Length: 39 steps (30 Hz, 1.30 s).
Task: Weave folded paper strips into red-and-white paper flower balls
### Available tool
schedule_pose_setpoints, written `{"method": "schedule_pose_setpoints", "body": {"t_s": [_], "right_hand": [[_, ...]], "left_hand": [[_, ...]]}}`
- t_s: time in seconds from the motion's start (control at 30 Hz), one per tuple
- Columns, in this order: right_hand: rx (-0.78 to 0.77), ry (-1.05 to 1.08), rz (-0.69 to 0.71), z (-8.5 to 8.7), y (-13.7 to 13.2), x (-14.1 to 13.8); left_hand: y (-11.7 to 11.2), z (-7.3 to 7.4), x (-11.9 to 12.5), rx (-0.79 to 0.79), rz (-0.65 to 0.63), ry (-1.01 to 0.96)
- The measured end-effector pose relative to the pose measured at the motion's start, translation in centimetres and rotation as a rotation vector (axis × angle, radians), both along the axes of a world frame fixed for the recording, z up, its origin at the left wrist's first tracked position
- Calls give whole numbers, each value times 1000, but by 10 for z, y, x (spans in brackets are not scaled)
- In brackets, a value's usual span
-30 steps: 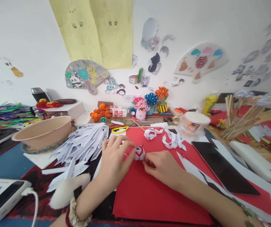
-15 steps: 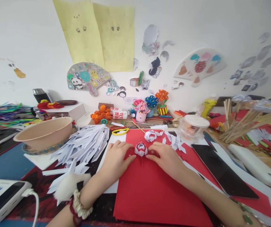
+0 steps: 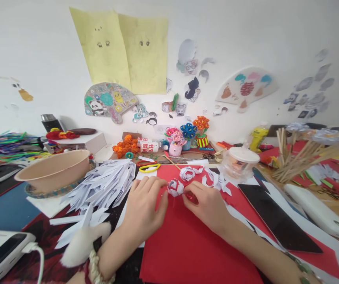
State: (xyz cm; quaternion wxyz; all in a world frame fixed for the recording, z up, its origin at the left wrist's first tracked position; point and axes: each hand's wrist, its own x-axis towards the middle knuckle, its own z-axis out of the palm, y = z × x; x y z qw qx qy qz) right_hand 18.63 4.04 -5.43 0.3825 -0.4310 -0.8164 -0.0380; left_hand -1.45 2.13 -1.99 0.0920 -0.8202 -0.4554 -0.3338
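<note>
A small rolled paper rose [image 3: 175, 187], white with red inside, sits on a red paper sheet [image 3: 187, 244]. My left hand [image 3: 144, 207] rests just left of it, fingertips touching its left side. To its right is my right hand [image 3: 206, 205], whose fingertips pinch its lower right edge. Two more white paper roses [image 3: 187, 173] lie just behind, next to loose curled paper strips [image 3: 216, 179].
A heap of white paper strips [image 3: 104, 185], a tan bowl [image 3: 54, 167], yellow-handled scissors [image 3: 148, 167], a plastic jar [image 3: 240, 161], wooden sticks [image 3: 302, 154] and a black sheet [image 3: 276, 215] surround the red paper. A phone on a cable [image 3: 0, 252] lies front left.
Both hands stay around the rose. The view tilted down a little, and my right fingertips moved closer to its lower right edge.
</note>
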Motion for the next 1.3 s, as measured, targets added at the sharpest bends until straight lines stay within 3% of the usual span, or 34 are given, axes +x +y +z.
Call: {"method": "schedule_pose_setpoints", "body": {"t_s": [0.17, 0.33, 0.5, 0.73, 1.1, 1.3], "right_hand": [[236, -98, 40, 0, -5, -3], [314, -143, 90, 5, -8, -4], [395, -199, 77, 10, -13, -6], [465, -234, 55, 10, -15, -7], [486, -189, 48, 14, -15, -9], [490, -307, 82, 15, -16, -10]], "left_hand": [[-3, -2, 12, -33, -9, 15], [-1, -2, 12, -77, -17, -40], [-3, 0, 11, -19, -6, 14], [-4, -2, 13, -37, 22, -11], [-3, 3, 14, -256, -4, -262], [-3, 10, 14, -363, 21, -307]]}}
